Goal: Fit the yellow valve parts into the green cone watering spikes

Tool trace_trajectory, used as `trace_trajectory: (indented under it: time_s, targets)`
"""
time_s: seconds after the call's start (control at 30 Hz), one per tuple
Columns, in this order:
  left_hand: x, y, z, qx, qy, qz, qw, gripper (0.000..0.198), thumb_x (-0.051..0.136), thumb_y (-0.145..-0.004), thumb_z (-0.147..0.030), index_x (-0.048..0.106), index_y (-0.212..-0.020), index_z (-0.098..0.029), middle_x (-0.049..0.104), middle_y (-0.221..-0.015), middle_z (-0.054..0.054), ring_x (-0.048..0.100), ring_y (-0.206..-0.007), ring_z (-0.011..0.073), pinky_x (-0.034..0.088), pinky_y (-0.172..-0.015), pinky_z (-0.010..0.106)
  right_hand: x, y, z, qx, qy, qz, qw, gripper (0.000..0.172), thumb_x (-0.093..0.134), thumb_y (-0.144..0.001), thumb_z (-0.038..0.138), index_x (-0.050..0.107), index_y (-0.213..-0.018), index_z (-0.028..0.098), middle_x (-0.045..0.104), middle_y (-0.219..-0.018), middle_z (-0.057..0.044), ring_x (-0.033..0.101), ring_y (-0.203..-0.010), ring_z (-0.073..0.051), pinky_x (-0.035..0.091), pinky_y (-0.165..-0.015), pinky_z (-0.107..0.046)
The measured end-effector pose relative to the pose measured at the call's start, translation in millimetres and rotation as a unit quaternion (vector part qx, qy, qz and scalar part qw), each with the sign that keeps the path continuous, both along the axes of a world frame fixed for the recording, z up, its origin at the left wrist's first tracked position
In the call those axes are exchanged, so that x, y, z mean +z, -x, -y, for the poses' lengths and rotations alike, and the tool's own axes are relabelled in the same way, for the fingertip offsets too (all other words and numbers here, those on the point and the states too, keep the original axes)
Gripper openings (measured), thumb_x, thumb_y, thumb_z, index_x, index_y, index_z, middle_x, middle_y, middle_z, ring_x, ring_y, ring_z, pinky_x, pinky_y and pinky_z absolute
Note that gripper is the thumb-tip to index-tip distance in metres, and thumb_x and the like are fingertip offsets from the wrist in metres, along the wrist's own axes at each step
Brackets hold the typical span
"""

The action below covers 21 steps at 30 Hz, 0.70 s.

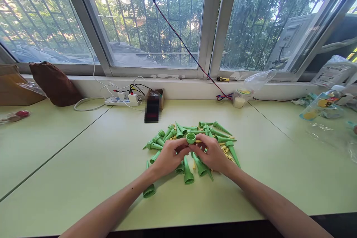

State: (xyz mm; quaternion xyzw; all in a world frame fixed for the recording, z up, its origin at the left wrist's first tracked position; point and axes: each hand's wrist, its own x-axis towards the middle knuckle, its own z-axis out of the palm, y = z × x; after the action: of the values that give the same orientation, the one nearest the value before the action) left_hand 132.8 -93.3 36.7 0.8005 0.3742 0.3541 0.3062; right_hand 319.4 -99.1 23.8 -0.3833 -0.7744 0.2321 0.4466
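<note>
Both my hands meet over a heap of green plastic spikes and small yellow pieces. Between them is a green plastic spike [191,138], its round threaded mouth facing up. My left hand [173,153] pinches it from the left. My right hand [211,151] is closed against its other side, with a bit of yellow showing by the fingers; how that piece sits is hidden. Below my hands lie loose green spikes [189,173], wide mouths toward me. More green spikes [233,152] and yellow pieces [224,150] spread to the right. One spike [149,191] lies apart at the lower left.
A phone-like dark object [152,110], blurred out, leans on a small box [160,95] behind the heap. A power strip [122,100] with cables stands left of it. Farther right are a jar [240,97] and a plastic bottle [322,103]. A brown pouch [55,83] sits left.
</note>
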Motion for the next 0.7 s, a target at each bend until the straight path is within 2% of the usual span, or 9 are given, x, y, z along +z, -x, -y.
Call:
trace_trajectory:
  time_s: [0.3,0.7]
  targets:
    - [0.2,1.0,0.8,-0.001,-0.008,-0.031,0.999,0.030,0.051,-0.095,-0.028,0.060,-0.070,-0.016,0.058,-0.059,-0.003,0.047,-0.056,0.0098,0.037,-0.056,0.023,-3.4,-1.2,-1.1,0.016,0.024,-0.023,0.999,0.009,0.061,-0.093,0.029,0.059,-0.091,0.020,0.060,-0.074,0.001,0.056,-0.059,-0.013,0.045,-0.057,-0.024]
    - [0.7,-0.8,1.1,0.015,-0.014,-0.022,1.000,0.029,0.053,-0.094,-0.033,0.066,-0.076,-0.016,0.063,-0.062,-0.001,0.050,-0.056,0.0099,0.038,-0.053,0.022,-6.2,-2.1,-2.0,-0.010,0.013,-0.025,1.000,0.013,0.061,-0.093,0.031,0.055,-0.088,0.021,0.055,-0.065,0.004,0.051,-0.053,-0.013,0.042,-0.054,-0.025]
